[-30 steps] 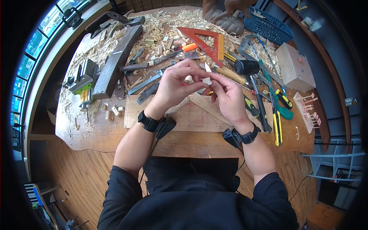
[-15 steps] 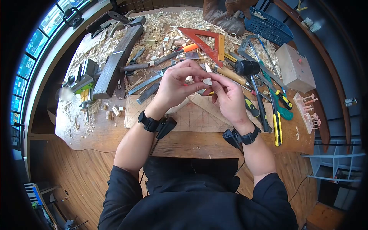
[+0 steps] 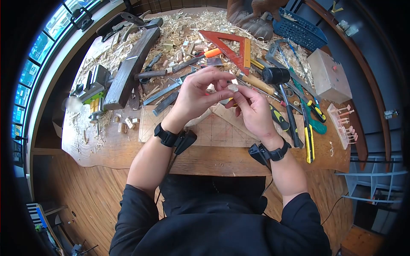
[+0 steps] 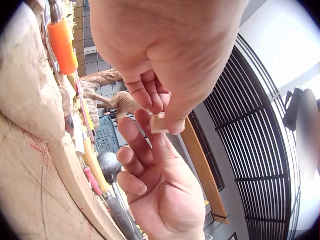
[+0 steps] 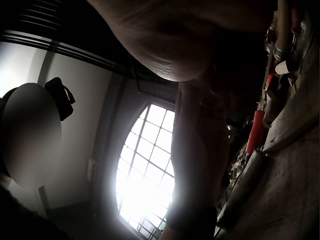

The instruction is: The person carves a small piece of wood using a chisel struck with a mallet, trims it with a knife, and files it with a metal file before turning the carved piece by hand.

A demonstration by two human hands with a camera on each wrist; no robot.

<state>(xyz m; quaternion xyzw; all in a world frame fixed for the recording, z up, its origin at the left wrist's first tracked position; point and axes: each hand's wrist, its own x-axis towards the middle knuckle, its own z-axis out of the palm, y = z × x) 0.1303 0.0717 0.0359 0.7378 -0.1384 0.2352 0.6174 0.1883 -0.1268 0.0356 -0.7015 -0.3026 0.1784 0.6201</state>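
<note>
The left hand (image 3: 194,91) pinches a small pale block (image 3: 232,88) between thumb and fingers; the right hand (image 3: 256,113) grips it too, thumb and forefinger against it, its other fingers curled loosely. The block is in the air, near the far edge of the board (image 3: 213,135) as the head view shows it. The right wrist view is too dark to tell more of either grip.

On the board lie a slanting strip (image 3: 232,118) and, partly behind the left hand, a pale rounded piece (image 3: 200,117). The handle of a mallet (image 3: 275,75) crosses the board's right end; a yellow cutter (image 3: 309,145) lies just right of it. Beyond the board are a wooden handle (image 3: 258,83), a red square (image 3: 226,46) and shavings (image 3: 192,23). Left of the board and farther off lies a dark beam (image 3: 128,70), with a vise (image 3: 96,87) beside it.
</note>
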